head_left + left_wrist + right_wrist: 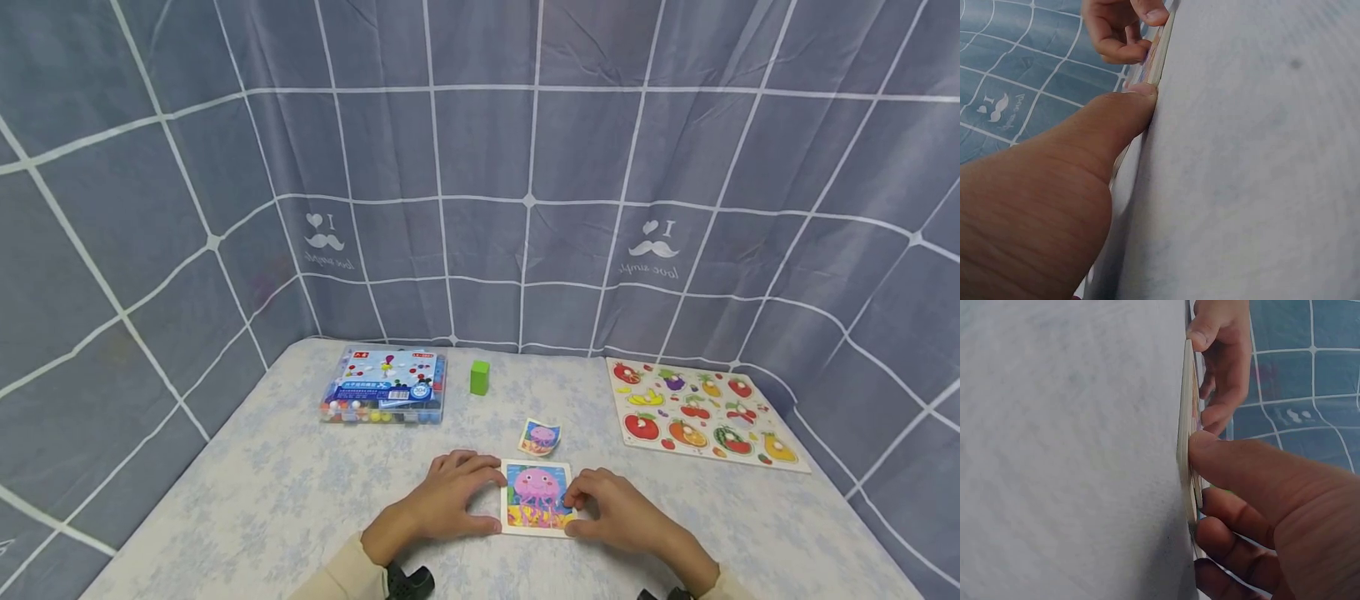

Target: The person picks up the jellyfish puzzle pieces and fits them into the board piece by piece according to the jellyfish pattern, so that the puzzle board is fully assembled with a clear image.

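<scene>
A small square jigsaw puzzle with a pink jellyfish in a pale frame lies flat near the table's front. My left hand holds its left side, thumb at the lower corner and index finger at the upper. At the right edge, my right hand pinches a thin puzzle piece between thumb and curled index finger. In the right wrist view that piece sits slightly tilted up from the frame. Just behind the puzzle lies a small picture card with the same jellyfish, its corners curled.
A clear plastic case of colourful beads stands at the back left, with a green block beside it. To the right lies a fruit puzzle board. A grid-patterned curtain surrounds the table's back and sides.
</scene>
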`<state>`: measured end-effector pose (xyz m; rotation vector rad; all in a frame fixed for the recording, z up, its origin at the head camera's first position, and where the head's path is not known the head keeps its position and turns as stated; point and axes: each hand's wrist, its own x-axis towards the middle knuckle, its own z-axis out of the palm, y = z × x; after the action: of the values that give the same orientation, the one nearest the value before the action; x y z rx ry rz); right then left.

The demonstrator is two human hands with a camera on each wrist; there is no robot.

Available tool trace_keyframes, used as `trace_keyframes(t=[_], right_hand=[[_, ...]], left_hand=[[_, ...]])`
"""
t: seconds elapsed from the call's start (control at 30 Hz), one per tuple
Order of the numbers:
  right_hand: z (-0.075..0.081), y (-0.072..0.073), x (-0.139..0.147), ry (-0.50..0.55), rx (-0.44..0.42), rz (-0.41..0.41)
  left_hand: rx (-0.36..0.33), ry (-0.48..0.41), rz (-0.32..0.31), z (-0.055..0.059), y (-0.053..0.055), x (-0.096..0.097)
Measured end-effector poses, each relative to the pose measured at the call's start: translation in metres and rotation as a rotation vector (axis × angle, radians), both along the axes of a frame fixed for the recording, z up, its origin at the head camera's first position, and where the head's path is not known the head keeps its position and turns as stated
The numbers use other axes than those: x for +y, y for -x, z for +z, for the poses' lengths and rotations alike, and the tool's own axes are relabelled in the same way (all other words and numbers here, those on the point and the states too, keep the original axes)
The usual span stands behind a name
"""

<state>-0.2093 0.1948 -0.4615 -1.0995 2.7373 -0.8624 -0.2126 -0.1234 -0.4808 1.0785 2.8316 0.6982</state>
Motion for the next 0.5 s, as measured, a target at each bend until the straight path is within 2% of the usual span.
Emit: trace_keyframes(t=[0.17, 0.5], right_hand=[[-0.0004, 0.0006, -0.0005, 0.017, -0.027, -0.019], [0.0012, -0.001, -0.0006, 0.008, -0.03, 0.039]], left_hand=[[0.0, -0.002, 0.003, 0.0, 0.0005, -0.0002], [0.011, 0.0, -0.004, 0.0005, 0.0, 0.0007]])
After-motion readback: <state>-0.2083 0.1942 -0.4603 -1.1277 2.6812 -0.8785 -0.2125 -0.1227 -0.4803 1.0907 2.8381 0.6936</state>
